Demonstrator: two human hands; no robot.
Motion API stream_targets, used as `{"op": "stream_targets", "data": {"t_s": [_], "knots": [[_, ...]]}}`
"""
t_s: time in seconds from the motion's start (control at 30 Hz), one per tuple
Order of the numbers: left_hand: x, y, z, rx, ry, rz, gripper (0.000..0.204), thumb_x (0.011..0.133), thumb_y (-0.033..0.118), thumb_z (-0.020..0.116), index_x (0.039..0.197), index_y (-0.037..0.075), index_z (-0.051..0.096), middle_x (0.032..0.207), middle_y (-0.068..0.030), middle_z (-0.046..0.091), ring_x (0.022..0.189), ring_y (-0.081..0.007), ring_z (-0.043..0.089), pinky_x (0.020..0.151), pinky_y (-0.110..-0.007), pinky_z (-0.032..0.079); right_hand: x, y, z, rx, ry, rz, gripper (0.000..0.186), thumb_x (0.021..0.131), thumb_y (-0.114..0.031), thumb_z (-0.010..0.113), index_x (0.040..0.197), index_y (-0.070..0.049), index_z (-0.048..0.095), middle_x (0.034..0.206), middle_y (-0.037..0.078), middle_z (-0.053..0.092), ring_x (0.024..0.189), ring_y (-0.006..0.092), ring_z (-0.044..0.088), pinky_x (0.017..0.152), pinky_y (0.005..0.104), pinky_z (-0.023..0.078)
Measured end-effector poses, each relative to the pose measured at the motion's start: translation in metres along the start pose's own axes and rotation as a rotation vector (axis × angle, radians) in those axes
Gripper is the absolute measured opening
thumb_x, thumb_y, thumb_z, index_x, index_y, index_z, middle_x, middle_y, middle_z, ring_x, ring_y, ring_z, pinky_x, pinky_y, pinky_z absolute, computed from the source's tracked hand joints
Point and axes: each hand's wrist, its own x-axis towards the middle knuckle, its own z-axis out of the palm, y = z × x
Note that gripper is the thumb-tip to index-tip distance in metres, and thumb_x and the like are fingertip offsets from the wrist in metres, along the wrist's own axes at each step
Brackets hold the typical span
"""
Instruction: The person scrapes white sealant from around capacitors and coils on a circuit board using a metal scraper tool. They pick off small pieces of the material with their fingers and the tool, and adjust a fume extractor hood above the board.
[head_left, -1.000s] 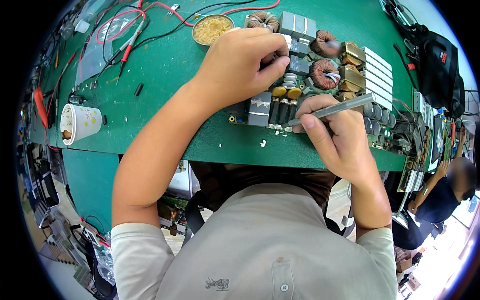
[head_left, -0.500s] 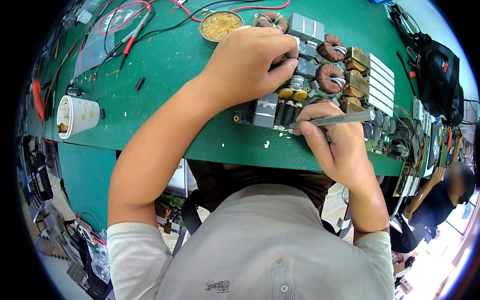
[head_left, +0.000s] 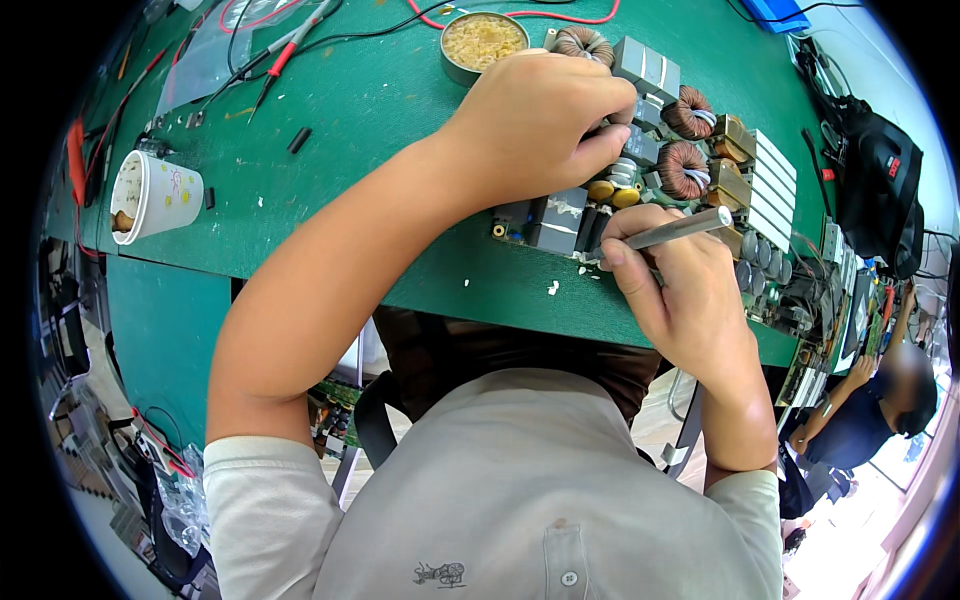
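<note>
At the near edge of a component-crowded circuit board (head_left: 683, 170) on the green desk (head_left: 345, 115), a silver metal rod (head_left: 690, 226) is gripped by the right hand (head_left: 685, 282); the left hand (head_left: 545, 122) is curled, its grip hidden.

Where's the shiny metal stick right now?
In the head view, right of centre: the metal stick is in the person's right hand, its lower end by the circuit board's near edge.

Beside the circuit board (head_left: 515, 239) stands an open tin (head_left: 460, 72); at the board's near edge the right grip (head_left: 680, 280) holds a metal tool (head_left: 675, 232), the left grip (head_left: 550, 120) over its left side.
</note>
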Motion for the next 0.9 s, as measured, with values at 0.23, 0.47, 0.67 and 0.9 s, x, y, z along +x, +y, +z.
{"op": "stream_targets", "data": {"t_s": [0.23,0.47,0.67,0.9], "knots": [[-0.001,-0.002,0.002,-0.011,-0.002,0.001,0.011,0.086,0.018,0.073,0.089,0.01,0.065,0.071,-0.0049,0.057,0.067,-0.027,0.059,0.062,-0.041,0.044,0.001,0.002,0.002,0.0,-0.032,0.005,0.011,0.095,-0.007,0.068,0.099,0.0,0.061,0.096,0.011,0.07,0.082,0.0371,0.065,0.077,0.045,0.051],[-0.001,-0.001,0.002,0.003,-0.006,0.002,0.012,0.086,0.019,0.073,0.089,0.01,0.065,0.073,-0.0056,0.058,0.07,-0.0283,0.06,0.063,-0.042,0.045,-0.012,0.016,0.009,0.047,0.072,-0.104,0.008,0.093,-0.006,0.071,0.096,0.0,0.066,0.091,0.011,0.07,0.078,0.032,0.064,0.076,0.0411,0.049],[-0.002,-0.002,0.003,0.018,-0.016,-0.001,0.012,0.087,0.019,0.073,0.089,0.01,0.065,0.074,-0.0067,0.06,0.072,-0.0296,0.062,0.065,-0.043,0.046,-0.015,0.019,0.007,0.098,0.087,-0.094,0.008,0.094,-0.007,0.071,0.096,-0.001,0.066,0.089,0.012,0.068,0.077,0.0318,0.062,0.074,0.0409,0.049],[-0.002,-0.002,0.003,0.02,-0.013,0.0,0.012,0.087,0.018,0.073,0.088,0.009,0.065,0.074,-0.007,0.06,0.073,-0.0305,0.063,0.066,-0.043,0.047,-0.01,0.013,0.007,0.024,0.059,-0.144,0.01,0.091,-0.005,0.074,0.096,-0.002,0.065,0.089,0.011,0.068,0.077,0.0311,0.063,0.074,0.0411,0.048]]}}
